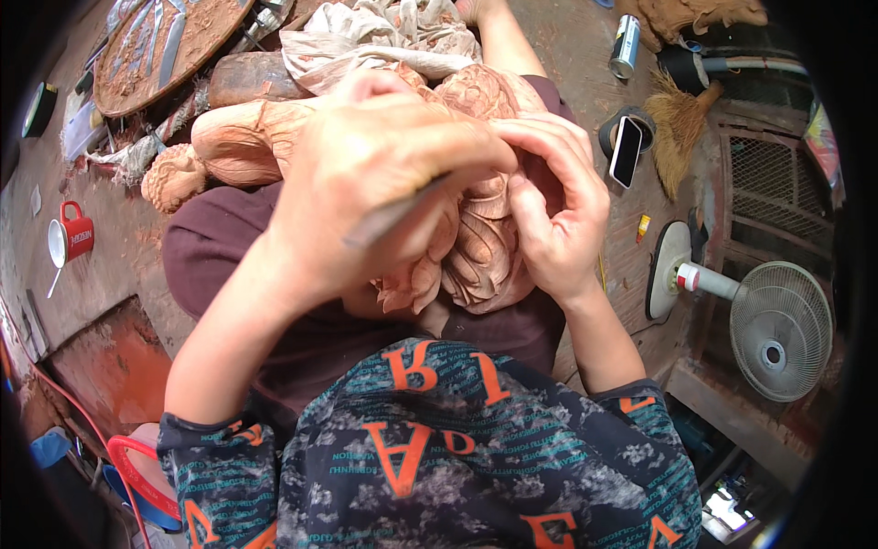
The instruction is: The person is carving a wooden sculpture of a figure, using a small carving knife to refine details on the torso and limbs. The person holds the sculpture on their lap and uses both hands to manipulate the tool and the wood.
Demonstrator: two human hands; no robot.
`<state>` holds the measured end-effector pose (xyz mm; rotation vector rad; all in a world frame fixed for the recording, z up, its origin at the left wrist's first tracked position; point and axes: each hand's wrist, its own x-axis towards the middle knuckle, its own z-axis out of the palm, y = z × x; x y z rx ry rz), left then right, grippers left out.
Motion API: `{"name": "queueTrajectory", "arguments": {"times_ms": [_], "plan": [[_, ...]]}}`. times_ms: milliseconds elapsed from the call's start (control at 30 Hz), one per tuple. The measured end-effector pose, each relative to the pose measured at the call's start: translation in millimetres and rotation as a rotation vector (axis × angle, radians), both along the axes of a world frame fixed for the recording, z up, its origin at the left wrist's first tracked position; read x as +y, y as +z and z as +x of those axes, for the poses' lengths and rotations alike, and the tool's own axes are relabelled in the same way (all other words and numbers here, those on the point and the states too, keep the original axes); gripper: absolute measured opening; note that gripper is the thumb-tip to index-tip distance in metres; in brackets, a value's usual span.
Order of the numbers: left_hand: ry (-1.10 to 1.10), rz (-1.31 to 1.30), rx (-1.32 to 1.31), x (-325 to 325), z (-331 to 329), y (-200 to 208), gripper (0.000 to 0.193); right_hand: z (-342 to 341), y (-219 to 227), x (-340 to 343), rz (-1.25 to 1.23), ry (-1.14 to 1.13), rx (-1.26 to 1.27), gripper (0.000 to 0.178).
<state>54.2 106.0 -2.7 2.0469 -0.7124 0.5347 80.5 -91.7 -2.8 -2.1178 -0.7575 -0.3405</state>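
On the lap (219, 229) lies the carving (480, 252). Over it, the left hand (366, 160) curls its fingers around a tool (393, 212); the right hand's (562, 201) fingers bend, whether pinching cannot be told. Farther off lies cloth (320, 50).

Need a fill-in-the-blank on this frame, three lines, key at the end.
1. Of the bare left hand and bare right hand above the reddish-brown carved piece, the ____ one holds the slim dark tool.
2. The round handled cup is white inside and mainly ____ outside.
3. The white round-caged electric fan is on the picture's ____ side.
Missing words: left; red; right.
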Motion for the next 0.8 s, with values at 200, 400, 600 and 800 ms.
{"name": "queueTrajectory", "arguments": {"times_ms": [200,400,600,800], "plan": [[-0.015,0.056,0.050,2,-16,6,0.025,-2,-3,-10,-0.016,0.097,0.023,0.030],[0.042,0.070,-0.031,-8,-23,1,0.024,0,-3,-10,-0.044,0.141,0.019,0.024],[0.070,-0.050,0.049,10,-12,-3,0.028,-17,-11,-17,0.243,-0.077,0.106,0.022],[0.038,0.047,0.013,-7,-25,-4,0.025,-40,-21,-16,0.342,-0.273,0.154,0.020]]}}
